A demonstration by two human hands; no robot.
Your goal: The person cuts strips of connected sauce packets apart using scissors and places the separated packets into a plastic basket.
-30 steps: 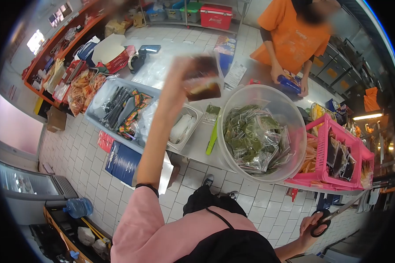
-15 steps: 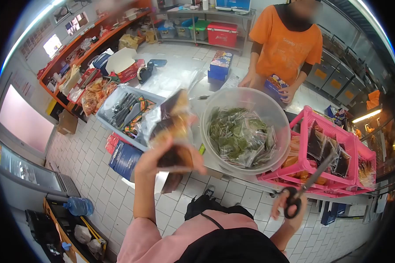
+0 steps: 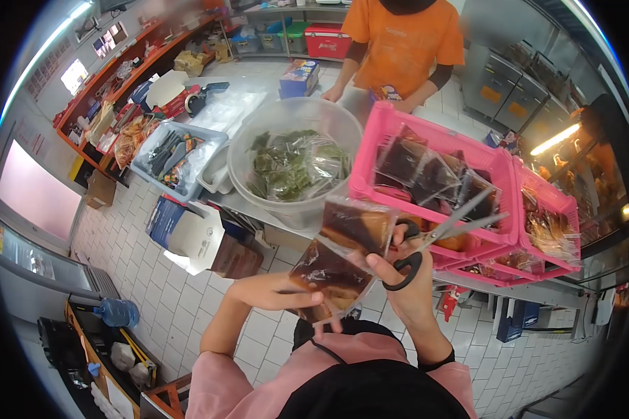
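A joined strip of clear sachets of dark brown sauce (image 3: 332, 271) hangs in front of me. My left hand (image 3: 276, 292) is closed on its lower end. My right hand (image 3: 414, 290) holds scissors (image 3: 402, 273) by their black handles, blades apart and pointing right, over the pink basket. The thumb and a finger of that hand are also at the strip's right edge; whether they pinch it I cannot tell. Behind the strip stands a clear plastic tub (image 3: 239, 164) with small bags of green leaves (image 3: 293, 166). The pink basket (image 3: 362, 183) contains more dark sauce sachets (image 3: 416, 164).
A grey bin (image 3: 141, 166) of black-wrapped items sits left of the tub. Behind the table, a person in an orange shirt (image 3: 402, 42) has one hand by a blue box (image 3: 299, 78). Another pink basket (image 3: 573, 202) stands at right. An open carton (image 3: 199, 241) is below the table edge.
The sachet strip has moved down and right, away from the grey bin. My right hand has brought the scissors up and left beside it, with the blades now spread. My view has shifted right.
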